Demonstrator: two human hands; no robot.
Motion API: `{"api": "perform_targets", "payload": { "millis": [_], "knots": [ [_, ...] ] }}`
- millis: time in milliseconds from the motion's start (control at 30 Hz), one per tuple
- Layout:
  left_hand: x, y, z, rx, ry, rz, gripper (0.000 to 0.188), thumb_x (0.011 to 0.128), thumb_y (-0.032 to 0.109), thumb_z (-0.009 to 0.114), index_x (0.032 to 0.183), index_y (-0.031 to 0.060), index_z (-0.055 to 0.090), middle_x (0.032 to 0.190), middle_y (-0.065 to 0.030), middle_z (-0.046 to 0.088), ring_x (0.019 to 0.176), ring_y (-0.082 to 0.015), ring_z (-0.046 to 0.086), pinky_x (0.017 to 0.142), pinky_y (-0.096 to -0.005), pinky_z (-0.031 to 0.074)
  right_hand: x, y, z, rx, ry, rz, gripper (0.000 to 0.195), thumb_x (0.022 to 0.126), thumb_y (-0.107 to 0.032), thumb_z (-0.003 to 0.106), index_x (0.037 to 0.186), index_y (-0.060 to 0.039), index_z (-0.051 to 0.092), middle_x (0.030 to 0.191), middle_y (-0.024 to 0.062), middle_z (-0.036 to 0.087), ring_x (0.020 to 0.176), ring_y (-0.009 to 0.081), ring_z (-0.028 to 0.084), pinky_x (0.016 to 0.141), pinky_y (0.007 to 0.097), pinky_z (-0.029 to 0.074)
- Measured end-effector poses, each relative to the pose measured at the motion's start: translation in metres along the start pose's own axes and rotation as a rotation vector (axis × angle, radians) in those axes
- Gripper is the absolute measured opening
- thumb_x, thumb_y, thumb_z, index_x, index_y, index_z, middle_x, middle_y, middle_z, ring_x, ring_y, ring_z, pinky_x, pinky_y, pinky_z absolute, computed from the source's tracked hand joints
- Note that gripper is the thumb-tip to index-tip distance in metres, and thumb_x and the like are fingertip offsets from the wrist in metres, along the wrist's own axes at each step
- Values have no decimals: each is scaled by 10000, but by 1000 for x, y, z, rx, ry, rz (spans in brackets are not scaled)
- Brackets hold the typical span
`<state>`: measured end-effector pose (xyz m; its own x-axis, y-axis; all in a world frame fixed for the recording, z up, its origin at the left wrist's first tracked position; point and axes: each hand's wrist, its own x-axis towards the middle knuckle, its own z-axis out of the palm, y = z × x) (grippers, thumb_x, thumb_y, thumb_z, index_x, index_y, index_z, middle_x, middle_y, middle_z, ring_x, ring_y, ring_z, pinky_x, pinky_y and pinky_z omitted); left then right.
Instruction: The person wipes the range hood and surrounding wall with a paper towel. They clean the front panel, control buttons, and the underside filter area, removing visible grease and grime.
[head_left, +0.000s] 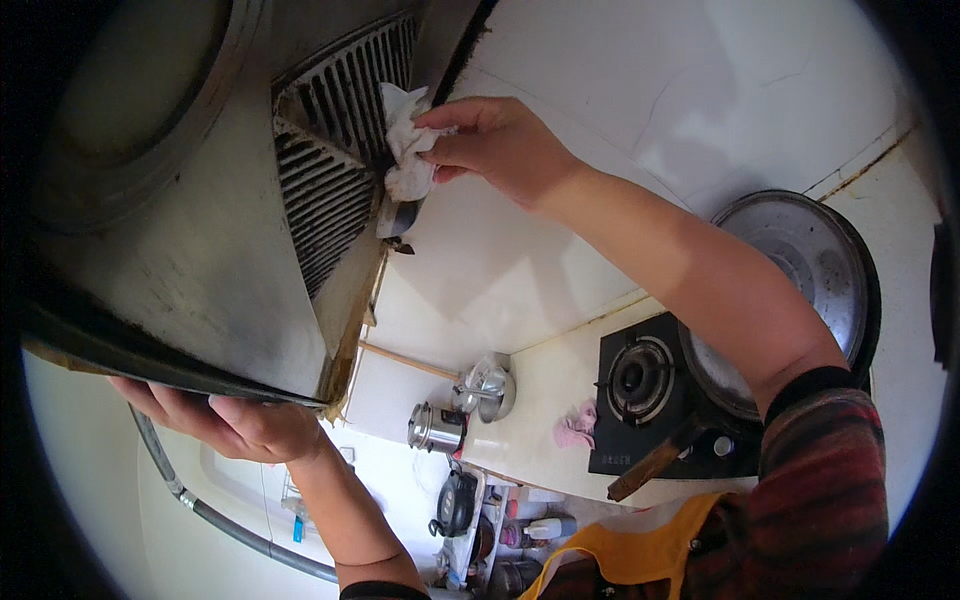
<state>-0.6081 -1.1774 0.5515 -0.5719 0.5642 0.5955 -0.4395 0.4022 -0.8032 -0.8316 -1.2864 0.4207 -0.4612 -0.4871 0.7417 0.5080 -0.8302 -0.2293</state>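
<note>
Pinched between the thumb and fingers of my right hand (487, 146) is a crumpled white cloth or paper wipe (409, 150). The wipe lies against the edge of the slotted metal grille (330, 202) under a range hood (195, 277). Brown grease stains the grille and the hood's seams. Just below the wipe, a small dark-and-clear part (397, 219), possibly an oil cup, sits at the hood's rear edge. My left hand (225, 427) grips the hood's front rim, its fingertips partly hidden by the metal.
A gas stove (637, 382) stands on the counter below my right arm, with a large lidded wok (810, 255) on it. Beside it are a pink cloth (576, 426), a steel pot (436, 427) and metal bowls (491, 394). A grey hose (232, 529) curves at lower left.
</note>
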Motion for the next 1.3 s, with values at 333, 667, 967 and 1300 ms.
{"api": "perform_targets", "payload": {
  "millis": [333, 667, 967, 1300],
  "knots": [
    [1, 2, 1, -22, 9, 1, 488, 938, 288, 332, 1324, -3, 396, 1468, -160, 245, 1371, -301, 198, 1121, -443, 150, -5, -3, -15, 664, -131, 294, 327, 859, 17, 452, 1182, -8, 496, 1041, 98, 603, 906, 205, 596, 846, 348, 470],
    [-2, 4, 3, -51, 53, -124, 492, 947, 303, 341, 1330, -1, 398, 1454, -173, 269, 1366, -303, 211, 1123, -442, 140, 53, -18, -3, -269, 138, -258, 258, 808, -44, 546, 1052, -59, 629, 879, 106, 640, 756, 181, 598, 671, 311, 487],
    [-12, 1, -1, 19, 36, -113, 477, 980, 288, 326, 1314, -44, 406, 1394, -207, 355, 1334, -339, 274, 1106, -426, 204, 79, -1, 13, -606, 189, -800, 254, 743, 4, 567, 965, -53, 676, 980, 183, 632, 923, 335, 613, 807, 388, 506],
    [-13, -11, -1, 54, 81, 44, 404, 966, 287, 416, 1272, 32, 485, 1348, -197, 419, 1275, -382, 369, 1059, -441, 319, 27, 23, 33, -748, 38, -675, 268, 685, 50, 534, 907, -20, 667, 890, 203, 622, 856, 368, 597, 765, 433, 494]
  ]
}}
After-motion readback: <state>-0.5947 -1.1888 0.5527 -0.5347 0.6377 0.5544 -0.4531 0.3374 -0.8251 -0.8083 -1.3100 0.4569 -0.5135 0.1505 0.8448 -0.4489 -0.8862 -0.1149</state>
